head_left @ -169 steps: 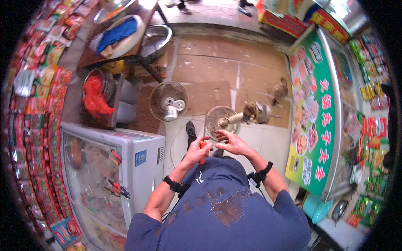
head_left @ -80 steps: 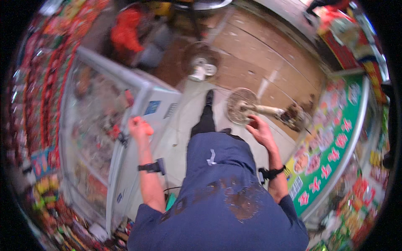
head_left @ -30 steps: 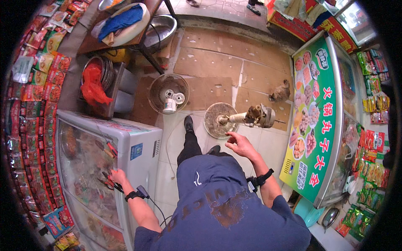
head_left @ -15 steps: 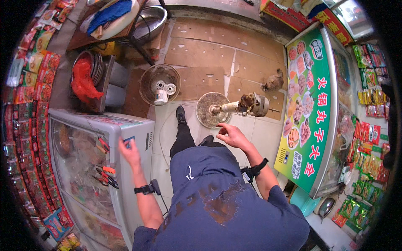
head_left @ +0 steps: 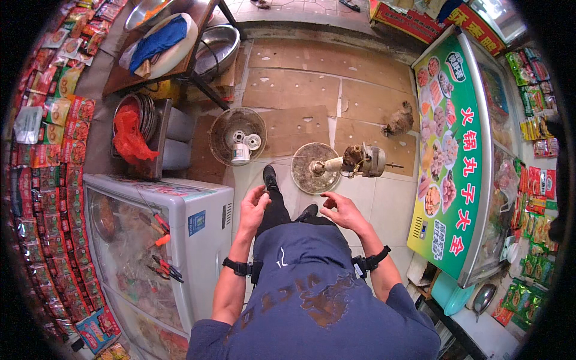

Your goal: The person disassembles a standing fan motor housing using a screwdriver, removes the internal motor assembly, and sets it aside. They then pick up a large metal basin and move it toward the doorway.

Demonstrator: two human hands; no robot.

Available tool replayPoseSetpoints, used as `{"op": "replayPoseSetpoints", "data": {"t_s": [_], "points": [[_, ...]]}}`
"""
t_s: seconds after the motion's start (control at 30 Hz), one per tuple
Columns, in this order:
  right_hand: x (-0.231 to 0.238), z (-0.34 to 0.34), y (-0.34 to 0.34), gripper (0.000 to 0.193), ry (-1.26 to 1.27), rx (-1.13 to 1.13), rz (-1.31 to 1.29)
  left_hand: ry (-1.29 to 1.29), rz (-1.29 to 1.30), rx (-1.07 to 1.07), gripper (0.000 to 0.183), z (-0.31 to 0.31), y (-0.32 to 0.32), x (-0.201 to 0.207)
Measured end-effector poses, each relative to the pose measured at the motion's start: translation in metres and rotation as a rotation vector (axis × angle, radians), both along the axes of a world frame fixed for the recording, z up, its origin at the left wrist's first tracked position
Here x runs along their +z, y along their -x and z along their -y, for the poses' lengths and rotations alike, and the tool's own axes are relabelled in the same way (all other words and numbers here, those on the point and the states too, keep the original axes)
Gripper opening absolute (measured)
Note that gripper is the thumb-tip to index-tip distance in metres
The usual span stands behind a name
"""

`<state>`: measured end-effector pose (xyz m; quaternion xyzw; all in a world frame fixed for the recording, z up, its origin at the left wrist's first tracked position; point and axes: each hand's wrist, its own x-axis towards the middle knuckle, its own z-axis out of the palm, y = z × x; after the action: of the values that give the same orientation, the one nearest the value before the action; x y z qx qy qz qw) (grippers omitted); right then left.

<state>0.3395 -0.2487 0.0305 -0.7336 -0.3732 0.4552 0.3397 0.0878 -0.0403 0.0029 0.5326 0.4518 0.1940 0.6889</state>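
Note:
My left hand [head_left: 254, 210] is raised in front of my thighs, fingers loosely curled, with nothing visible in it. Level with it on the other side, my right hand [head_left: 343, 211] has its thumb and fingers apart and appears to hold nothing. Just beyond the right hand stands a stripped floor fan without blades: its bare motor [head_left: 367, 161] sits on a pale post above a dirty round base [head_left: 305, 177]. Ahead of the left hand, a round mesh basket [head_left: 217, 141] holds white spools [head_left: 252, 141] and a white cylindrical container [head_left: 240, 153].
A chest freezer [head_left: 210, 201] at left carries red-handled pliers [head_left: 165, 269] and a screwdriver [head_left: 162, 240] on its glass lid. A display freezer [head_left: 447, 156] with a green panel stands right. Flattened cardboard [head_left: 294, 87] covers the far floor, where a cat [head_left: 398, 120] lies.
My left hand has moved right, from beside the chest freezer to before my legs. My right hand has shifted slightly right and down in view. The head view has shifted a little.

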Motion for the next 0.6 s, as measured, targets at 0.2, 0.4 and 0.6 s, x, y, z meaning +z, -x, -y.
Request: {"op": "replayPoseSetpoints", "data": {"t_s": [0.2, 0.4, 0.6], "points": [[0.003, -0.014, 0.004, 0.05, -0.118, 0.044, 0.13, 0.083, -0.028, -0.096, 0.042, 0.008, -0.008, 0.003], [0.015, -0.036, 0.001, 0.046, -0.057, 0.096, 0.073, 0.109, -0.014, -0.022, 0.043, 0.008, 0.005, 0.001], [0.014, -0.047, 0.001, 0.045, -0.044, 0.153, 0.057, 0.089, 0.066, 0.046, 0.04, 0.015, 0.014, -0.007]]}}
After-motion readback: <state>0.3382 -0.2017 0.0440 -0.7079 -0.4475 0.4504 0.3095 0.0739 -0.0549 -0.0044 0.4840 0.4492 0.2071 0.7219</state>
